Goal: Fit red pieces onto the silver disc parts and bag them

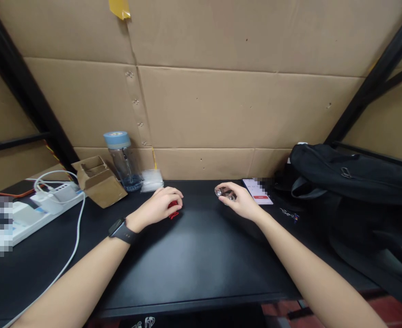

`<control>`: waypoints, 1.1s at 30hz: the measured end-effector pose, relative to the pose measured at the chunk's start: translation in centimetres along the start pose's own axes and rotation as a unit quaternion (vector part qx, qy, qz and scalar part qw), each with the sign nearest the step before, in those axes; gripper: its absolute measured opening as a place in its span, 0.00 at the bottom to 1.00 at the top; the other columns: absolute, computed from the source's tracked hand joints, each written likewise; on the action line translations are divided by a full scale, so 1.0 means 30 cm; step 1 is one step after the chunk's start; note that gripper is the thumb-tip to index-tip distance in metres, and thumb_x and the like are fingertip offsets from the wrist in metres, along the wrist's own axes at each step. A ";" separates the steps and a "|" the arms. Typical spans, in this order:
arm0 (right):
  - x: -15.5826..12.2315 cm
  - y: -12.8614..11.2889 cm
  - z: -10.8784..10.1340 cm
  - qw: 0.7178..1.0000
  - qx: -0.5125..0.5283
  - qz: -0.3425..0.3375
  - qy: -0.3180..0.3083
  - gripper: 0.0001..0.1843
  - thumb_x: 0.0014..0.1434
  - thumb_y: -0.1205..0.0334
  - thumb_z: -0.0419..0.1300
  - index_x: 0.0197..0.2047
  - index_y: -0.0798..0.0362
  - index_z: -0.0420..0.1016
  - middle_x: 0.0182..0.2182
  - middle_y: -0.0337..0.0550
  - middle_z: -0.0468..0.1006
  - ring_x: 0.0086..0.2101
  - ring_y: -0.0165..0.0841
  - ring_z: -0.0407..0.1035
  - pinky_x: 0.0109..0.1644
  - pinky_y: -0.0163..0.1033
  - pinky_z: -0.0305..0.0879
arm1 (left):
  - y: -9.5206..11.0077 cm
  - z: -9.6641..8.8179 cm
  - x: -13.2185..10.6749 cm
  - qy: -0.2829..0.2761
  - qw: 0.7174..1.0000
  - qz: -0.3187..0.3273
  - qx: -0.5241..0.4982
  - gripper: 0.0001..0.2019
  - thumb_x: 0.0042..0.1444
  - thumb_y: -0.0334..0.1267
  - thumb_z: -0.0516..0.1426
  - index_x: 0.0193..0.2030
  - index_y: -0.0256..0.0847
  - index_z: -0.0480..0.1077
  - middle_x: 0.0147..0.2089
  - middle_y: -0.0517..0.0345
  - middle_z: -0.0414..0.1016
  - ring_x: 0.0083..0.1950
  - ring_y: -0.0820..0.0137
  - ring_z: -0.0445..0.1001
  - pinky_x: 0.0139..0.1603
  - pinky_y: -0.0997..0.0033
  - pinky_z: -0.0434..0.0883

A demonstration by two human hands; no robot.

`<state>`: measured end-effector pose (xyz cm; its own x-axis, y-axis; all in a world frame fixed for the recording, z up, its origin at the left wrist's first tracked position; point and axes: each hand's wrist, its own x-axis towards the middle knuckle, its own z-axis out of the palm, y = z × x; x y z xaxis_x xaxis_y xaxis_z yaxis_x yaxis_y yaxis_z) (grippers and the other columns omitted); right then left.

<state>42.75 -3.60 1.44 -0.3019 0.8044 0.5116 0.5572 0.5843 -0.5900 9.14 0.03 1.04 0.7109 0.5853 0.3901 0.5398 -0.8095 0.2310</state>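
My left hand, its fingers curled, is closed round a small bright red bunch, partly hidden by the fingers and perhaps made of thin strands. A black watch is on that wrist. To the right, my right hand grips a small clear, shiny round object between thumb and fingers; its exact kind is not plain. Both hands are low over the black table, apart from each other.
At the left stand a blue-lidded bottle, an opened cardboard box, a small clear plastic packet and a white power strip with a cable. A phone, keys and a black backpack lie right. Cardboard walls the back.
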 end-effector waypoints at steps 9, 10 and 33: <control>-0.041 -0.127 0.143 0.978 0.205 0.025 0.014 0.23 0.54 0.64 0.69 0.54 0.48 0.74 0.49 0.47 0.80 0.45 0.38 0.78 0.46 0.43 0.76 | 0.174 0.005 0.033 0.087 0.977 -0.094 -0.171 0.10 0.66 0.45 0.57 0.41 0.43 0.77 0.38 0.59 0.82 0.36 0.70 0.78 0.41 0.73 0.70; -0.043 -0.137 0.149 0.974 0.223 0.028 0.014 0.24 0.54 0.65 0.69 0.54 0.48 0.74 0.49 0.47 0.80 0.45 0.38 0.78 0.46 0.43 0.76 | 0.188 0.012 0.034 0.089 0.973 -0.105 -0.186 0.11 0.65 0.46 0.58 0.41 0.43 0.78 0.40 0.59 0.83 0.37 0.69 0.78 0.41 0.73 0.71; -0.063 -0.190 0.201 0.953 0.300 0.011 0.036 0.23 0.53 0.67 0.71 0.52 0.47 0.74 0.52 0.47 0.77 0.51 0.40 0.76 0.51 0.45 0.77 | 0.266 0.126 0.057 0.207 0.920 -0.150 -0.297 0.04 0.62 0.38 0.61 0.37 0.43 0.78 0.50 0.52 0.72 0.54 0.63 0.73 0.60 0.61 0.68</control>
<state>35.48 -7.81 0.07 -0.2298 0.8205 0.5233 0.0135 0.5404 -0.8413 16.37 -5.25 0.17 0.2703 0.8187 0.5067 0.2549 -0.5683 0.7824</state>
